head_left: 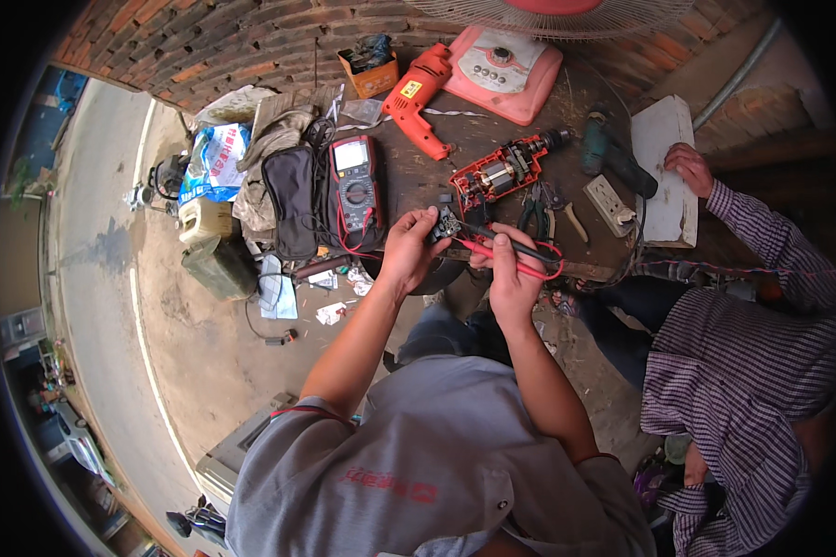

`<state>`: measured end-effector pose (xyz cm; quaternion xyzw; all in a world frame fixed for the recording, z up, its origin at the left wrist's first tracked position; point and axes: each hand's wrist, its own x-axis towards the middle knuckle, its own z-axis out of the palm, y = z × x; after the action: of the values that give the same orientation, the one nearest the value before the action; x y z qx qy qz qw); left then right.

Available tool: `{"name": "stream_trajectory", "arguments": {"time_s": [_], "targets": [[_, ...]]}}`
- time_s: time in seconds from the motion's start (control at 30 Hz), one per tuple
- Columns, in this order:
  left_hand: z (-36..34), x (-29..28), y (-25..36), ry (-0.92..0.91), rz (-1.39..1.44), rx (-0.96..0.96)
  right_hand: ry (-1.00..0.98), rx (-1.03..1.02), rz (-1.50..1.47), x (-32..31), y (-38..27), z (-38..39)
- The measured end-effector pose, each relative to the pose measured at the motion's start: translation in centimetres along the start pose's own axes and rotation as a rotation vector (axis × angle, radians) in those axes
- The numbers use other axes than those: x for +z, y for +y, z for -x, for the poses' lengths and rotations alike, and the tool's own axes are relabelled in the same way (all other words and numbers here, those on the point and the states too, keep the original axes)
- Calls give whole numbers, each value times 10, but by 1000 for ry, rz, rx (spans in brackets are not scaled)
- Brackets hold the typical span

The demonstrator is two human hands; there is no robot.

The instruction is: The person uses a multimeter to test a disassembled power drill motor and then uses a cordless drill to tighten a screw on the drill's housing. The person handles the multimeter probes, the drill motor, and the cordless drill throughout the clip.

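Note:
My left hand [411, 249] pinches a small dark switch-like part [447, 223] with bare metal contacts at the table's near edge. In my right hand [515, 274] are two multimeter probes, a red probe [503, 257] and a black probe [511, 239], held together with their tips toward that part. Whether the tips touch it is too small to tell. Left of my hands lies a red and grey multimeter [356, 190] with its screen lit. Beyond them rests an opened power drill [500, 174], its motor bare in the orange-red half shell.
An orange drill housing [418, 97], a pink-and-white fan base [506, 70], pliers [534, 213], a teal drill [604, 144] and a power strip [609, 204] crowd the table. A black pouch [291, 200] lies left. At right, a person in a checked shirt [734, 362] rests a hand on a white board [664, 167].

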<state>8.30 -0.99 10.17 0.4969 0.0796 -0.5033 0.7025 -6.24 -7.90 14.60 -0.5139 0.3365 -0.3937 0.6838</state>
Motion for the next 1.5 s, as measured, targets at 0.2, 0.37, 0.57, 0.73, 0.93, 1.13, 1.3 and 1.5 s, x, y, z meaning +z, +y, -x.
{"name": "stream_trajectory", "arguments": {"time_s": [0.2, 0.37, 0.57, 0.73, 0.93, 1.13, 1.3, 1.5], "targets": [[3, 9, 3, 46, -53, 23, 24, -36, 116, 5, 8, -12], [6, 7, 0, 51, -90, 48, 34, -1, 71, 3, 10, -13], [8, 10, 2, 50, -99, 60, 30, 46, 91, 6, 16, -15], [-19, -9, 3, 53, -269, 126, 100, 88, -21, -11, 9, -11], [-55, -19, 36, 83, -631, 197, 228, 140, -63, -47, 19, -11], [-20, 3, 39, -173, -17, 119, 260, 144, -120, -65, 14, -5], [11, 16, 35, -486, 265, 68, 267, 135, -148, -67, 5, 0], [42, 47, 31, -515, 366, -56, 228, 155, -120, -64, 3, 7]]}}
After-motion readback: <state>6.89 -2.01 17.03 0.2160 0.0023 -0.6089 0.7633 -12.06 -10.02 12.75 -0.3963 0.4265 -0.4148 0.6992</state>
